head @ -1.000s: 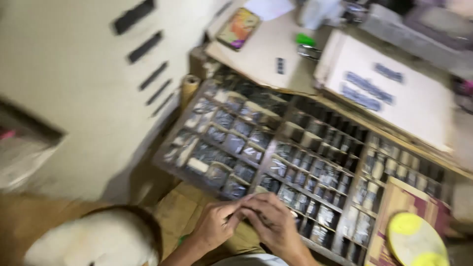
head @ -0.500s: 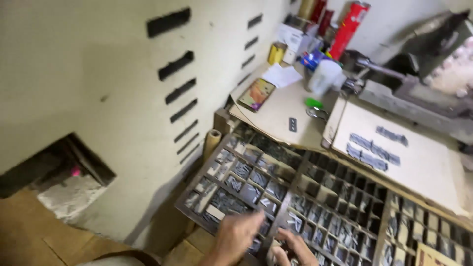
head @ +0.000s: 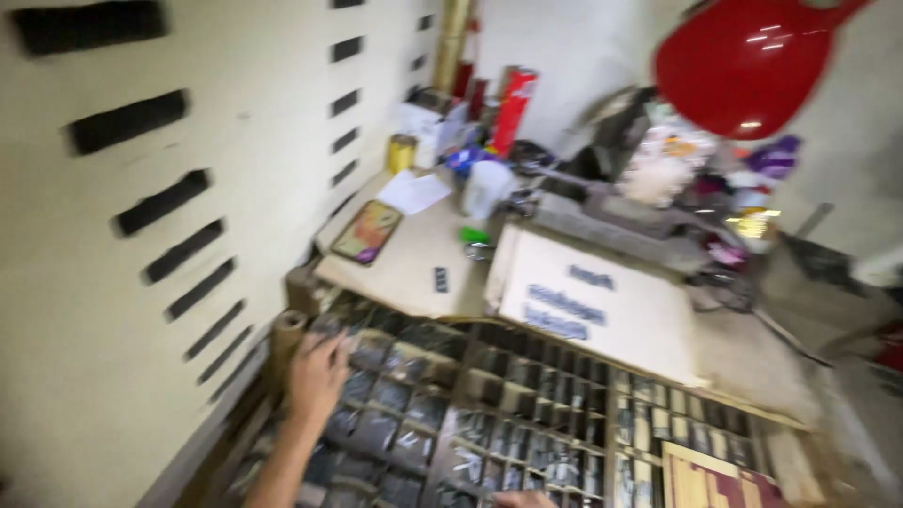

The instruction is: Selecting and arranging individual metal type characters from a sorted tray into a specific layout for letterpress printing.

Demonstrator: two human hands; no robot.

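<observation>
A wooden tray (head: 527, 341) split into many small compartments holds small grey metal pieces. My left hand (head: 316, 376) reaches across it to the far left corner. Its fingers are spread over the compartments there, and I see nothing held in them. Only a sliver of my right hand (head: 523, 499) shows at the bottom edge, over the near middle of the tray. Motion blur hides its fingers.
Behind the tray lies a pale board with blue print (head: 593, 301). A phone (head: 367, 232), a yellow cup (head: 402, 152), a white bottle (head: 487, 188) and a red can (head: 513, 108) stand on the bench. A slotted wall (head: 160, 202) runs on the left; a red rounded object (head: 752, 56) hangs top right.
The view has tilted up toward the back of the bench. My left hand moved from the near middle to the tray's far left corner, and my right hand dropped to the bottom edge.
</observation>
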